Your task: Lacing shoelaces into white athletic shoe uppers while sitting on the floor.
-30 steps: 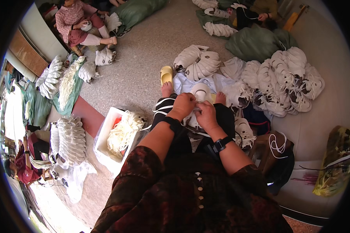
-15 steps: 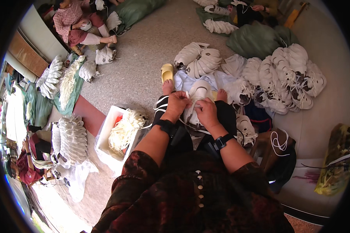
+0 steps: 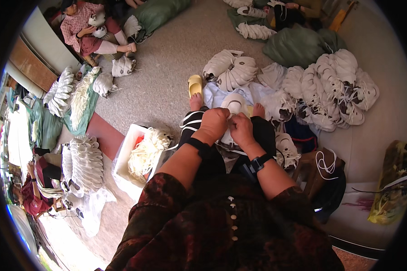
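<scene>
A white shoe lies across my lap with its rounded toe pointing away from me. Over its lacing area, my left hand is closed with the back of the hand up, gripping a white shoelace that trails in loops over my dark trouser leg. Close beside it on the shoe, my right hand has its fingers pinched together. What those right fingertips hold is hidden. The two hands nearly touch and cover most of the shoe's middle.
Left of my knees stands a white box of loose laces. Stacked white shoes fill the right side, with more shoes ahead by a yellow slipper. A wooden stool is at right. Co-workers sit farther off.
My left hand has shifted right and turned into a closed grip over the shoe, covering the lace between the fingers. My right hand has barely moved. A co-worker at upper left has raised a shoe.
</scene>
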A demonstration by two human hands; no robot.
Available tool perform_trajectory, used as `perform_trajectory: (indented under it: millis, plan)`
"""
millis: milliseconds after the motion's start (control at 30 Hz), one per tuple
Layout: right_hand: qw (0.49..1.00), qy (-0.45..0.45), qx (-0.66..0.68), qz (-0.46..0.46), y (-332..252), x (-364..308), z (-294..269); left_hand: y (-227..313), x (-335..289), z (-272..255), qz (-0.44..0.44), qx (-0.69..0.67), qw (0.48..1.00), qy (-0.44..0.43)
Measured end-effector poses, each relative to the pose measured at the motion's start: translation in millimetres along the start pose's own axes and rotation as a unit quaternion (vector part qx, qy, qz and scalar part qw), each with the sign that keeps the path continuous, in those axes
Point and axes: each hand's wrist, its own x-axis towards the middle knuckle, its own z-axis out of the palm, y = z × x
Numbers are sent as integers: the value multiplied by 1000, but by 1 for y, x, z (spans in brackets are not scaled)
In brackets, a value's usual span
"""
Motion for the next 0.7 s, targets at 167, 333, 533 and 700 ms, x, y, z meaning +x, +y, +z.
perform_trajectory:
  millis: [167,333,533,700]
  plan:
    - [1000,2,4,2,5,1,-1,9,15,-1,21,103,993,-53]
    - [1000,-1,12,22,2,0,1,-12,26,9,28,130,990,-54]
    - [999,0,-13,31,8,1,4,0,7,-4,-90,61,994,0]
    - [999,-10,-20,28,3,2,1,20,-8,-6,3,110,989,-101]
